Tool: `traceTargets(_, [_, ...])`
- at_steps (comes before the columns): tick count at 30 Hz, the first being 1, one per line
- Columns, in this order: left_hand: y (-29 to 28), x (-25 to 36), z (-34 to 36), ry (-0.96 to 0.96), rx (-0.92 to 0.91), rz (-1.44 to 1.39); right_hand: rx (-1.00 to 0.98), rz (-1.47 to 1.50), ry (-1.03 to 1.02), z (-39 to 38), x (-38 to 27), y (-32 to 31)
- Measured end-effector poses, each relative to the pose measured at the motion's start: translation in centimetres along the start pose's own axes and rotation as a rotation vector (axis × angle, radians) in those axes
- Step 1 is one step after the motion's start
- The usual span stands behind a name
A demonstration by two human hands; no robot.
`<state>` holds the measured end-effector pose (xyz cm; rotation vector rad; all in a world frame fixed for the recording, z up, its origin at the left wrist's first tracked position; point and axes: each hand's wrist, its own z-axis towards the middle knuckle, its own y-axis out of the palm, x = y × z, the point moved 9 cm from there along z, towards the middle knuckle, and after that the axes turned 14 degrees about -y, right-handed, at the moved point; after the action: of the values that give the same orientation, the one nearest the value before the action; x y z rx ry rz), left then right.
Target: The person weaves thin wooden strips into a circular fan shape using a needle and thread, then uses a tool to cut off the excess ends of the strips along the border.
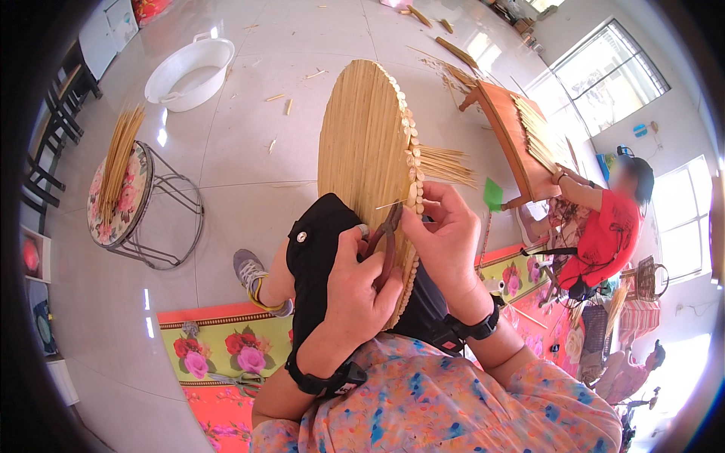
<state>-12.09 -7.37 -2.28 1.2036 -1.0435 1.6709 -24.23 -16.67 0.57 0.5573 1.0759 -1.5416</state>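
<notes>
An oval panel of pale plant stalks [359, 128] stands upright over my lap, its right edge bordered by a knobbly row of stalk ends. My left hand [356, 291] is closed round pliers [387, 245] with dark red handles, their jaws beside the panel's face. A thin, pale, needle-like piece [390, 204] sticks out of the face near the jaws; whether the jaws touch it is unclear. My right hand [451, 238] pinches the knobbly edge between thumb and fingers, partly hiding it. Loose stalks [445, 164] project behind that edge.
At left stands a round stool [97, 192] bearing a bundle of stalks [121, 162]; beyond it is a white basin [192, 79]. A wooden table [495, 124] with stalks stands right, where a person in red [604, 234] works. Scissors [240, 381] lie on the floral mat [177, 340].
</notes>
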Motion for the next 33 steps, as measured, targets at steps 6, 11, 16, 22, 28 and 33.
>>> traceTargets(6, [-0.5,0.3,-0.1,-0.015,0.002,0.013,-0.003,-0.026,-0.009,0.0,-0.2,0.0])
traceTargets(11, [-0.9,0.5,-0.2,-0.001,-0.003,0.036,-0.018,-0.031,0.004,0.0,-0.5,0.2])
traceTargets(16, [-0.7,0.5,-0.1,0.010,0.001,0.060,-0.015,-0.044,0.020,-0.3,-0.6,0.2])
traceTargets(22, [-0.2,-0.2,0.1,-0.027,-0.065,0.087,0.021,-0.169,-0.084,-0.6,-1.2,0.2])
traceTargets(28, [-0.1,-0.5,-0.5,-0.012,0.012,0.080,0.093,-0.198,-0.145,-1.3,-1.6,0.0])
traceTargets(33, [-0.3,-0.6,-0.9,-0.048,0.028,-0.006,0.116,-0.206,-0.140,-1.7,-2.1,0.3])
